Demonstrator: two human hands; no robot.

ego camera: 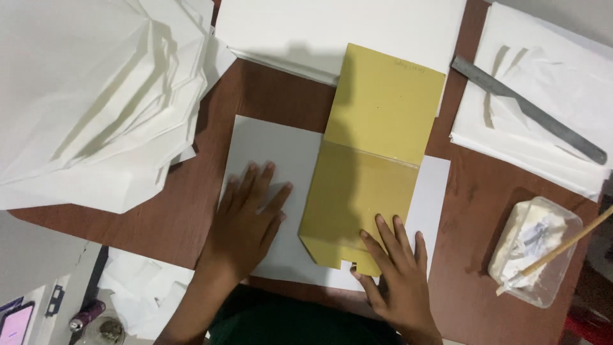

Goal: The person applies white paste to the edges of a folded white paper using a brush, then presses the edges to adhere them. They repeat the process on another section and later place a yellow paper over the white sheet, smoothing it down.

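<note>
The left hand (pixel 246 214) lies flat and open, fingers spread, palm down on a white sheet (pixel 278 166) that rests on the brown wooden surface (pixel 191 198). The right hand (pixel 396 268) is also open and flat, its fingers pressing the lower end of a yellow card template (pixel 373 160) near a small notch in its bottom edge. The template lies over the white sheet, just to the 3 o'clock side of the left hand, and runs up toward 12 o'clock, where its top end overlaps a stack of white paper (pixel 306 32). A crease or taped seam crosses the template at about its middle.

At 10 o'clock from the hands sits a big heap of loosely folded white paper (pixel 89 96). At 2 o'clock a grey metal ruler (pixel 527 108) lies slantwise on another pile of white sheets (pixel 543 147). At 4 o'clock, well apart from the right hand, stands a clear plastic tub of white paste (pixel 533 249) with a wooden stick (pixel 568 246) leaning in it. More white scraps (pixel 143 291) lie at 8 o'clock, beside a small phone (pixel 16 322) at the corner.
</note>
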